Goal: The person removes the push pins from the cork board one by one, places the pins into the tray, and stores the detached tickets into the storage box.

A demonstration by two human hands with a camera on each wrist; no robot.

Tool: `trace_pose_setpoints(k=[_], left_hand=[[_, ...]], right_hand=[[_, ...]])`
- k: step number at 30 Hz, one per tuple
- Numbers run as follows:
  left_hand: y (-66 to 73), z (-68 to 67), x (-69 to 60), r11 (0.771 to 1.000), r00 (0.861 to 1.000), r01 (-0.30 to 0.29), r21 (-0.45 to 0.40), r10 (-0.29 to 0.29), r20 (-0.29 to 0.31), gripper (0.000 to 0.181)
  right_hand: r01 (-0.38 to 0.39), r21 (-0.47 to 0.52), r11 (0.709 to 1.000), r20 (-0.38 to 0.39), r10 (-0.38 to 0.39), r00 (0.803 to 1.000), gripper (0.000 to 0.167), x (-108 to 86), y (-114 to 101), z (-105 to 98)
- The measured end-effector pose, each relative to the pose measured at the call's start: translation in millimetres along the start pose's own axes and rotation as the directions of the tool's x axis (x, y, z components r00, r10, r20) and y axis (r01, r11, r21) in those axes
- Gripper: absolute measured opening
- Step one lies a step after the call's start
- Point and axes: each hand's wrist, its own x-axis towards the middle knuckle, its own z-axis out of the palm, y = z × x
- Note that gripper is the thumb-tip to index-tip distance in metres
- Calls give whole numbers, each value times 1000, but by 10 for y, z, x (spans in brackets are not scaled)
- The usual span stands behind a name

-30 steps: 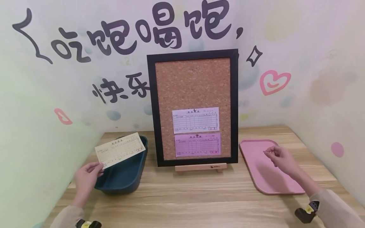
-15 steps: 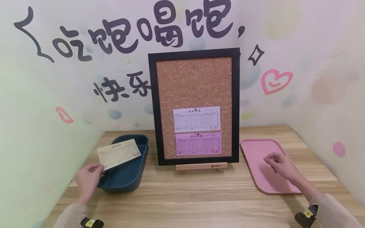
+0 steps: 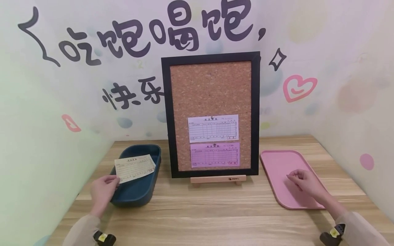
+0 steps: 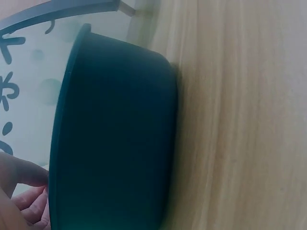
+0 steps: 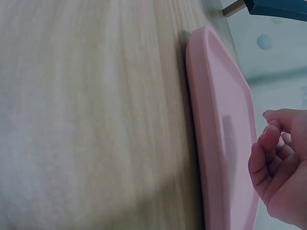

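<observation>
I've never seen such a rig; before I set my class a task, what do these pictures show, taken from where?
There is no machine, just a person's bare left hand and right hand. The wide pictures come from a head-worn camera; the sideways ones from the left wrist camera and the right wrist camera. On the table are a blue bin, a pink tray and a framed corkboard bearing a white slip and a purple slip. The left hand pinches a cream slip by one corner, over the bin. The right hand is above the tray, fingers curled; whether it holds anything small is unclear.
</observation>
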Motion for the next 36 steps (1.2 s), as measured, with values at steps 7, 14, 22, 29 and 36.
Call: trace_pose_setpoints(k=[7,14,22,29,36], left_hand=[[66,-17,-34,991,997,-45,127,37,70,21],[69,-15,-42,975,984,-110,192,80,157,21],[75,-31,-7,938,960,-188,291,113,257,19],[115,-51,11,917,930,-224,330,101,353,17],[115,-45,25,889,917,-243,387,81,389,18]], right_hand=[[10,14,1000,33,-11,999,24,-28,77,38],[-32,32,999,91,29,995,21,-45,145,90],[-36,16,999,93,35,995,18,-49,164,85],[-51,20,998,104,49,993,18,-43,155,80],[-77,16,997,108,74,991,20,-43,143,80]])
